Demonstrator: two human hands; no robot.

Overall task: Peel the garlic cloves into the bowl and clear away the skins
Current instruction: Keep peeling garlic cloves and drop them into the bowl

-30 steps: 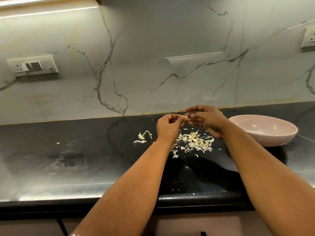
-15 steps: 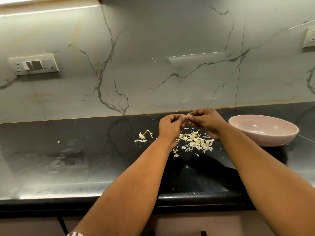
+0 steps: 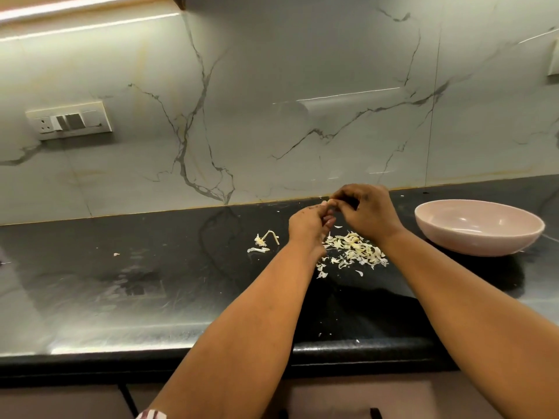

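My left hand [image 3: 307, 226] and my right hand [image 3: 367, 211] meet above the black counter [image 3: 151, 282], and both pinch a small pale garlic clove [image 3: 329, 203] between their fingertips. Most of the clove is hidden by the fingers. Under the hands lies a heap of garlic skins [image 3: 355, 251]. A garlic stem with a bit of skin [image 3: 266, 238] lies to the left of my left hand. The pale pink bowl [image 3: 479, 226] stands to the right of my right hand; its inside shows nothing from here.
A marble backsplash rises behind the counter, with a switch plate [image 3: 69, 120] at the left and another socket [image 3: 555, 60] at the far right edge. Small skin flecks [image 3: 116, 254] lie scattered on the counter. The counter's front edge runs below my forearms.
Both hands stayed together on the clove; my right hand's fingers have shifted up over my left fingertips. The view has moved slightly.
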